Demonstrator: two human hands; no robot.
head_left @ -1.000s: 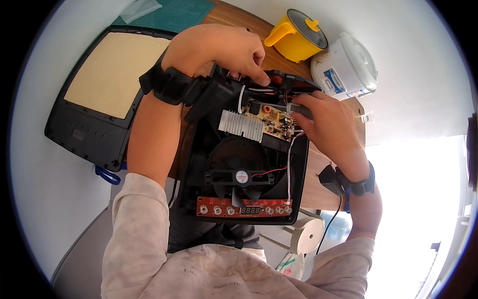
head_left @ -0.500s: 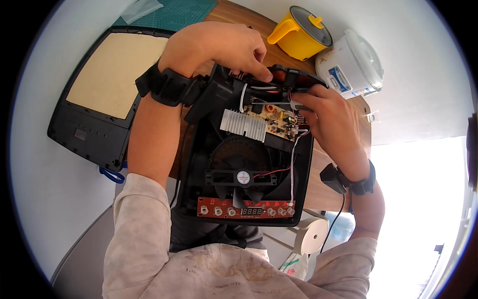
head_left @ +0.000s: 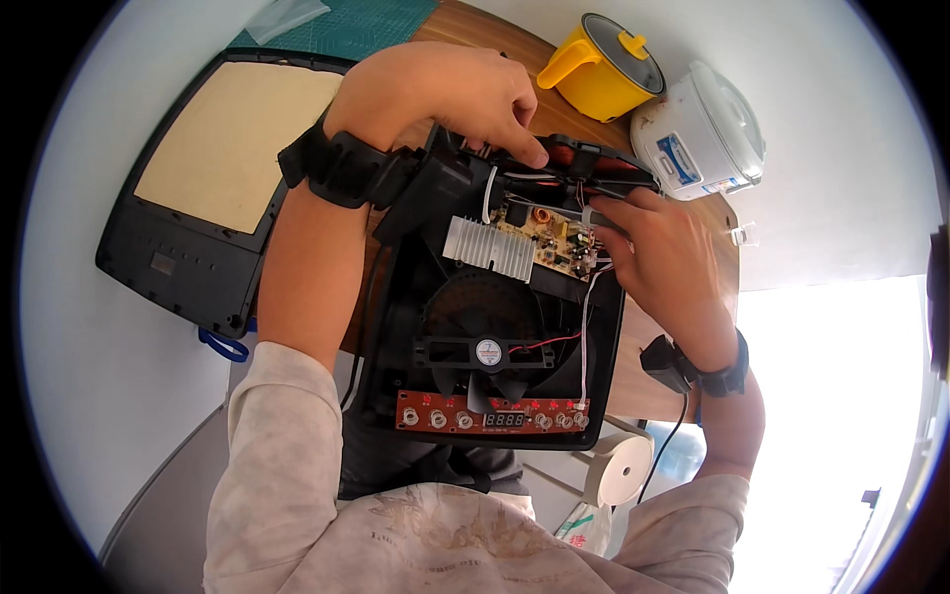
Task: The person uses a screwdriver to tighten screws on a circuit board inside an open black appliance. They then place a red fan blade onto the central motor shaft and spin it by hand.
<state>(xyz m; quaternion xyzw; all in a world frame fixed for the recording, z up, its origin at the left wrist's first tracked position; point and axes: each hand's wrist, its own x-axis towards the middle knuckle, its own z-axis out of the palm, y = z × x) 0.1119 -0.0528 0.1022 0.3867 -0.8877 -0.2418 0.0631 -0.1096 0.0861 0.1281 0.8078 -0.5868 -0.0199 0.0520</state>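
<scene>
An opened induction cooker base [head_left: 609,376] lies before me, with its fan [head_left: 489,352], silver heat sink [head_left: 489,247], tan circuit board [head_left: 564,243] and red-brown control panel [head_left: 475,414] exposed. At the far end, my left hand [head_left: 480,104] is closed on the rim of the tilted-up coil disc [head_left: 604,163], thumb on its edge. My right hand [head_left: 663,257] pinches a slim grey metal tool [head_left: 564,207], which lies across the board's far edge below the disc. Its tip is hard to make out among the wires.
The cooker's black top cover [head_left: 188,272], a tan sheet on it, lies at left. Behind are a green cutting mat [head_left: 366,28], a yellow pot [head_left: 599,74] and a white rice cooker [head_left: 698,134]. A paper roll [head_left: 620,470] sits low at right.
My right fingers have shifted slightly down and right with the tool. The coil disc stays raised in my left hand. The whole view has drifted a little.
</scene>
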